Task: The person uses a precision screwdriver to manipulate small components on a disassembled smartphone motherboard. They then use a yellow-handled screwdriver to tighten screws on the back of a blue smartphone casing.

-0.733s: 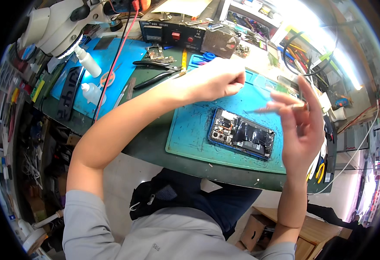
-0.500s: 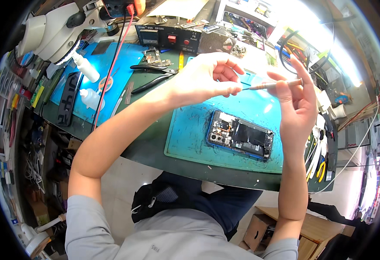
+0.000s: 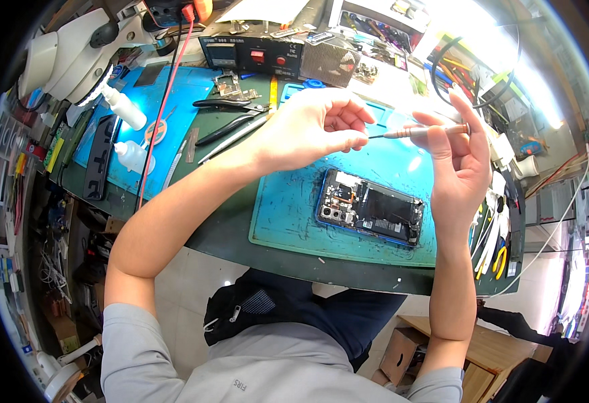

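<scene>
My right hand (image 3: pixel 459 158) holds a screwdriver (image 3: pixel 415 132) with a brownish, ringed handle, thumb and fingers around it and the thin dark shaft toward the left. At the shaft's tip, my left hand (image 3: pixel 308 131) is closed in a pinch. What sits between those fingertips is too small to make out. Below both hands, an opened smartphone (image 3: pixel 373 208) lies on a blue work mat (image 3: pixel 288 232). Its blue-edged frame shows a camera module, circuit parts and a black battery. Neither hand touches the phone.
Left of the mat are black-handled pliers (image 3: pixel 224 124), tweezers (image 3: pixel 237 138) and two white bottles (image 3: pixel 125 107) on a second blue mat. A microscope (image 3: pixel 66 57) stands at the far left. Behind are a black power unit (image 3: pixel 261 57) and cables; yellow-handled tools (image 3: pixel 501 258) lie right.
The view has shifted slightly, so the bench things appear a little to the left. My left fingertips now meet the screwdriver's tip slightly farther left. The right hand's grip looks the same.
</scene>
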The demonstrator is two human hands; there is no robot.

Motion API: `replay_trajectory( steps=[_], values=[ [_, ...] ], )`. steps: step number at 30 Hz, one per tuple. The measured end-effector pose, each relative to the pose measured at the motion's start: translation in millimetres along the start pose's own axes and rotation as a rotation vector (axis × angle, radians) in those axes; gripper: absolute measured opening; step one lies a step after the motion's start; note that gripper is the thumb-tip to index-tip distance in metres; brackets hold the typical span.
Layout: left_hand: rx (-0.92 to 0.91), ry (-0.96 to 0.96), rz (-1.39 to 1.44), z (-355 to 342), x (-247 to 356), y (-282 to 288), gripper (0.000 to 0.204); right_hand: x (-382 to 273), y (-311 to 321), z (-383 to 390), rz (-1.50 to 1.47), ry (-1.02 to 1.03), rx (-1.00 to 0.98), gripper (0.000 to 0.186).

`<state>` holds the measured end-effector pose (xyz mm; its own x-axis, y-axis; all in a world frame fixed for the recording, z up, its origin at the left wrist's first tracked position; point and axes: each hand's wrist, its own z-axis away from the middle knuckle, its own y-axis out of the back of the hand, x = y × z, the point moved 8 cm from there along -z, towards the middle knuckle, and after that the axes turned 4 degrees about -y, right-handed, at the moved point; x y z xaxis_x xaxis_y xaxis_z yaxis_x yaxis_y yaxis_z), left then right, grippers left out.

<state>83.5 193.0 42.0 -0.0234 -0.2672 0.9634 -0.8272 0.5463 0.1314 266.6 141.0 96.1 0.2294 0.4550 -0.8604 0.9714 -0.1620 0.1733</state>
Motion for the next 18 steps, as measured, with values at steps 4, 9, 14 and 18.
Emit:
replay_trajectory(
  steps=[4,9,14,18],
  values=[
    [0.017,0.019,0.023,1.5,0.0,-0.1,0.031,2.2,-1.9,0.8,-0.078,-0.021,-0.013,0.041],
    [0.018,0.07,0.056,8.2,-6.0,-1.3,0.029,-5.2,-7.4,2.9,0.032,0.01,-0.075,0.036],
    [-0.012,0.074,-0.103,25.4,-16.1,-4.9,0.025,-9.4,-21.4,11.0,0.281,0.126,-0.183,0.038],
    [-0.058,0.077,-0.274,35.8,-9.2,-10.0,0.027,-12.6,-32.9,16.2,0.37,0.22,-0.284,0.042]
  ],
)
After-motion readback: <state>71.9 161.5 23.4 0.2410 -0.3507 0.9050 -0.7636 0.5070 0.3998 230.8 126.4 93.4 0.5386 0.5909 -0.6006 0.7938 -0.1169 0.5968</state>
